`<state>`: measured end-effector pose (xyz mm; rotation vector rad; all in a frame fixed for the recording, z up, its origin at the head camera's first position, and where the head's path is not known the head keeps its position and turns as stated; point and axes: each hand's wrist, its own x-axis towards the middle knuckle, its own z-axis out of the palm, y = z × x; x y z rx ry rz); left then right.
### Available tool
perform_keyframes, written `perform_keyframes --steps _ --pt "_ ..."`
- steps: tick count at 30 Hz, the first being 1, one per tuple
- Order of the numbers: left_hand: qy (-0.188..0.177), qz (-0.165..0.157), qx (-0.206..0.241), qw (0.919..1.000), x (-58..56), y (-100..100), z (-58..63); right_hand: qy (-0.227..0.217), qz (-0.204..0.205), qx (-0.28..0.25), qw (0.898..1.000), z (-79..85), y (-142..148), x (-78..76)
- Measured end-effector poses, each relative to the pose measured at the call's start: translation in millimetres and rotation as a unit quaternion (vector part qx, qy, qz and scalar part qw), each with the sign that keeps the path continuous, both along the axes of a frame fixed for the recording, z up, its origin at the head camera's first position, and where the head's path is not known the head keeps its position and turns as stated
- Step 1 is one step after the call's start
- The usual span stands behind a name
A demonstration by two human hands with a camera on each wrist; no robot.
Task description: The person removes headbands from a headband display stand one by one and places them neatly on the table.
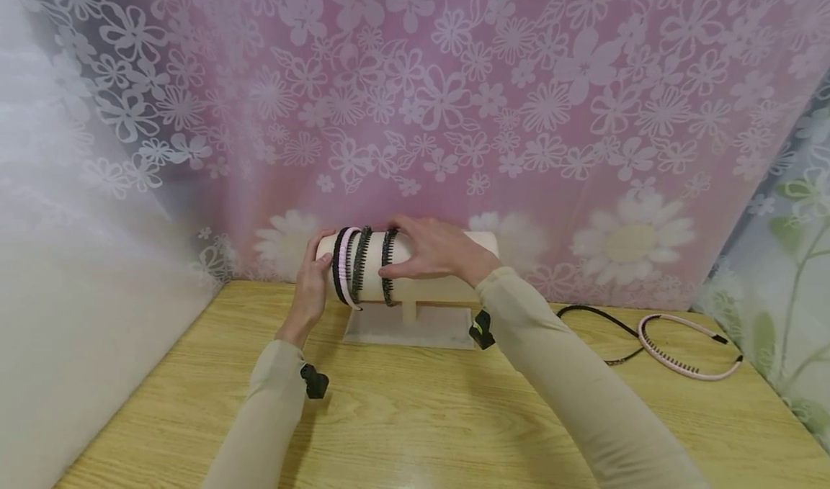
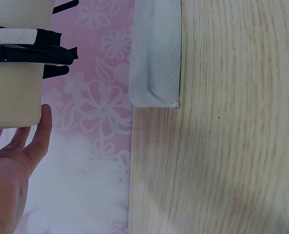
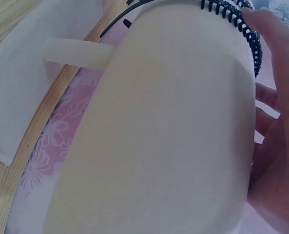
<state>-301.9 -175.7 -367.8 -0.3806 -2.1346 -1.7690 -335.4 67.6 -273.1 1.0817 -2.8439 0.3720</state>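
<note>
A cream padded roll (image 1: pixel 431 289) stands on a short post above a pale base (image 1: pixel 408 330). Around its left part sit a black headband (image 1: pixel 338 269), a pink headband (image 1: pixel 344 258) and a dark toothed headband (image 1: pixel 359 266). My left hand (image 1: pixel 313 280) holds the roll's left end, fingers round the end in the left wrist view. Farther right on the roll is another dark toothed headband (image 1: pixel 387 269). My right hand (image 1: pixel 437 248) grips it with the thumb on the front and fingers over the top. In the right wrist view the thumb presses on this headband's (image 3: pixel 239 22) beaded band.
On the wooden table (image 1: pixel 389 417) to the right lie a black headband (image 1: pixel 599 312) and a pink toothed headband (image 1: pixel 681 365), overlapping. A pink flowered curtain (image 1: pixel 454 114) hangs close behind the stand. A whitish sheet (image 1: pixel 97 273) borders the table's left side.
</note>
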Motion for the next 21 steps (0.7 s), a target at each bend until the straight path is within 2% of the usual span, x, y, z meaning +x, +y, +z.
perform_keyframes --steps 7,11,14,21 --pt "-0.003 -0.002 0.002 1.0000 0.9 0.4 0.0 -0.005 -0.002 0.003 1.000 1.3 4.4 1.2" --pt "0.004 0.006 0.000 1.0000 -14.7 -4.5 -16.2 -0.007 -0.003 0.004 1.000 1.4 7.2 1.2" --pt "0.005 0.008 0.002 1.0000 -21.6 -6.4 -22.3 -0.009 -0.007 0.008 1.000 2.0 9.5 0.6" --pt "-0.006 0.006 -0.003 1.0000 2.7 1.6 1.0 -0.012 -0.012 0.015 1.000 3.4 13.4 0.6"
